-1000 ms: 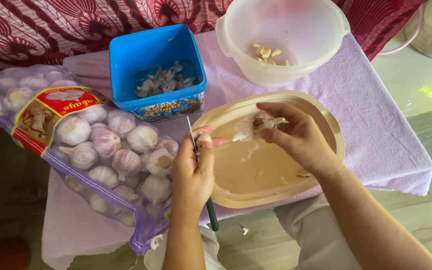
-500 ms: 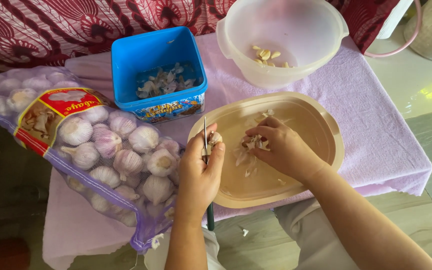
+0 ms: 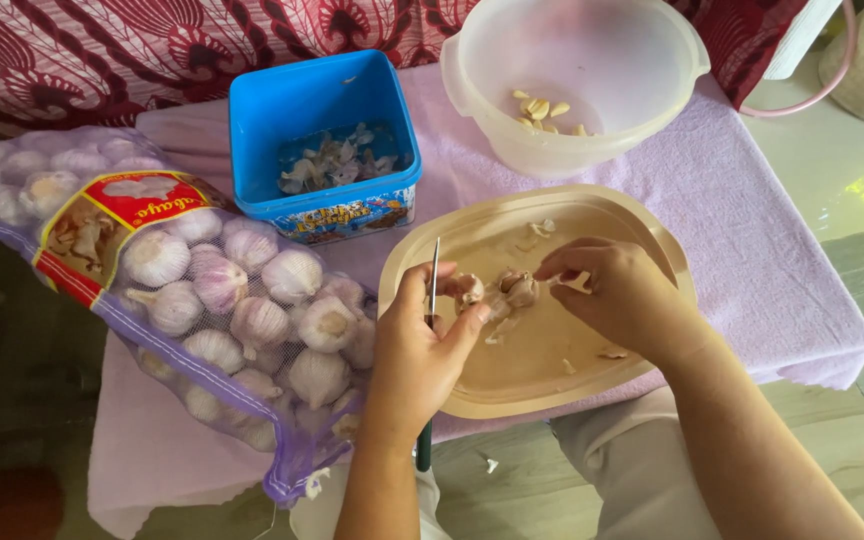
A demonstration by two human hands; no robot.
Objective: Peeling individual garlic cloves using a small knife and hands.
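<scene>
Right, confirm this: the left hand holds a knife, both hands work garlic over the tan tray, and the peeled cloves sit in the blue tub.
One slip, per the head view: the peeled cloves sit in the white bowl; the blue tub holds skins. The rest stands.

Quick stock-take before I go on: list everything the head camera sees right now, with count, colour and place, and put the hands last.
garlic cloves in hand: small cluster, pinkish-white, over the tray, between both hands
knife: one, thin blade upright, dark green handle below the left hand
tray: one, beige, shallow, front centre, a few peel scraps on it
blue tub: one, square, behind the tray, garlic skins inside
clear bowl: one, translucent white, back right, a few peeled cloves inside
mesh bag of garlic: one, purple net with red label, left, many whole bulbs
cloth: one, lilac, under everything
left hand: holds the knife, thumb at the cloves
right hand: fingertips on the cloves
</scene>
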